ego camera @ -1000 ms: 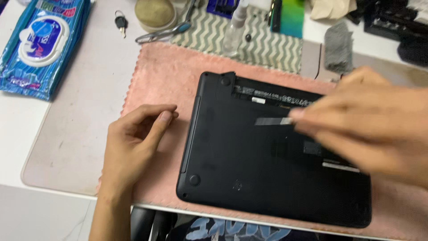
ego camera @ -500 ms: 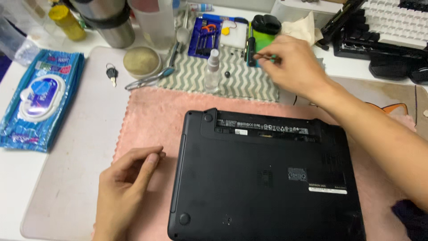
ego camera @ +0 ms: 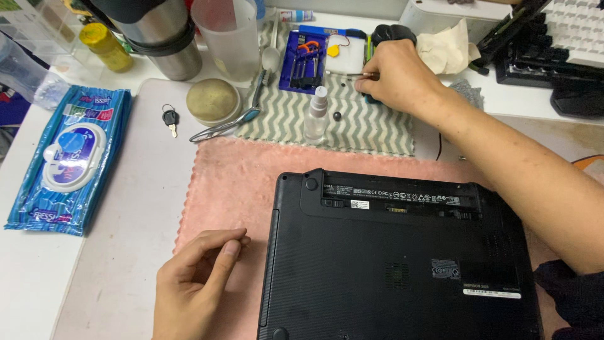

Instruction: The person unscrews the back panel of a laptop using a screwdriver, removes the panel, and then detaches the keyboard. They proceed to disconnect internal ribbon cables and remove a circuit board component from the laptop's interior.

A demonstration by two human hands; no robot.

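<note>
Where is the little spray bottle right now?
The spray bottle stands upright on the striped cloth behind the laptop, between the spoon and the right hand.

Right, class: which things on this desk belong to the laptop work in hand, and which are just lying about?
In use:
black laptop, upside down on the pink cloth
blue tool kit
right hand, holding a thin tool
left hand, resting on the cloth

Lying about:
wet-wipes pack
keys
steel flask
keyboard

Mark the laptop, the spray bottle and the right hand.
laptop point(ego camera: 402, 271): head view, middle of its black underside.
spray bottle point(ego camera: 316, 119): head view, clear body.
right hand point(ego camera: 396, 75): head view, back of the hand.
</note>
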